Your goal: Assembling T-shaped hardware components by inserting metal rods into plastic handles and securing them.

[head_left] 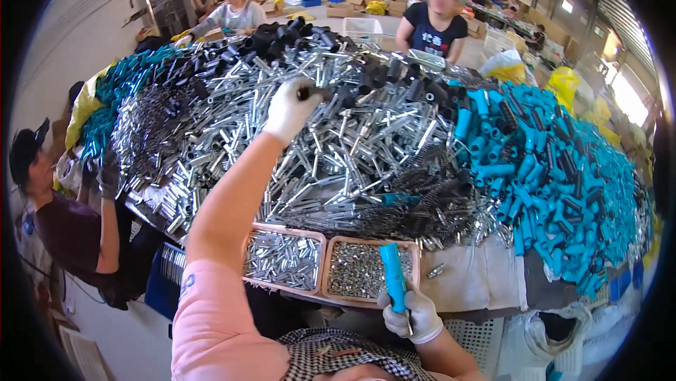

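Two trays (326,241) of small metal parts, blue crate (163,279) below.

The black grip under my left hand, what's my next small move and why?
Probably lift the black grip and carry it back. The left hand is closed on it atop the pile, while the right hand waits with the blue handle at the trays.

Left hand (290,110) gripping black grip (310,91), right hand (415,316) holding blue handle (393,275)

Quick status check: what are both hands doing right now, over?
Left hand gloved, reaching into the silver metal tubes, closed on a dark piece. Right hand shut on a blue handle. Two trays between them.
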Tool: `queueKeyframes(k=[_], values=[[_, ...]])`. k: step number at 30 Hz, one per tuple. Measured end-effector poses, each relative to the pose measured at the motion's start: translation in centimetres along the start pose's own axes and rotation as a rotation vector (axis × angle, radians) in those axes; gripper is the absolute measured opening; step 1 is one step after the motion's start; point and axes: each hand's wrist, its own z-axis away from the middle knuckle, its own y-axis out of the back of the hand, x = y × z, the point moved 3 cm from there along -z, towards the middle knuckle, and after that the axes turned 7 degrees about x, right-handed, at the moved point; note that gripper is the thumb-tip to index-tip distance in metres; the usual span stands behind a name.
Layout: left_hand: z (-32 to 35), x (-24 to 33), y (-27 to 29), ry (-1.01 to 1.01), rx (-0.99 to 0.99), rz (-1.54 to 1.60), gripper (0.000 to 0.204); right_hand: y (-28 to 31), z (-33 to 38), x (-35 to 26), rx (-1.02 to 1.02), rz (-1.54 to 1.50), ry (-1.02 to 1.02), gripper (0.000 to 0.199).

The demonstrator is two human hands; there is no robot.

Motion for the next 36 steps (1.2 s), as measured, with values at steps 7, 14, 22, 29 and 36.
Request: queueKeyframes(k=[7, 14, 22, 29, 36], values=[[18.2, 8.9, 10.0, 0.063, -0.882, 0.39, 0.045, -4.0, 0.8, 3.3, -0.13, 0.059, -0.116, 0.066], [29.9, 12.1, 12.4, 0.279, -0.781, 0.674, 0.059, -5.1, 1.4, 9.0, -0.071, 0.088, -0.111, 0.056], [34.7, 17.0, 10.7, 1.123, -0.596, 1.356, 0.035, -2.9, 0.3, 14.9, -0.076, 0.037, -0.39, 0.042], [37.3, 15.3, 8.8, 1.16, -0.841, 1.226, 0.036, -0.9, 2.2, 9.1, -0.242, 1.3, 0.155, 0.046], [40.4, 13.8, 9.1, 1.349, -0.881, 1.348, 0.03, 1.3, 4.4, -12.1, 0.844, 1.884, 0.784, 0.033]])
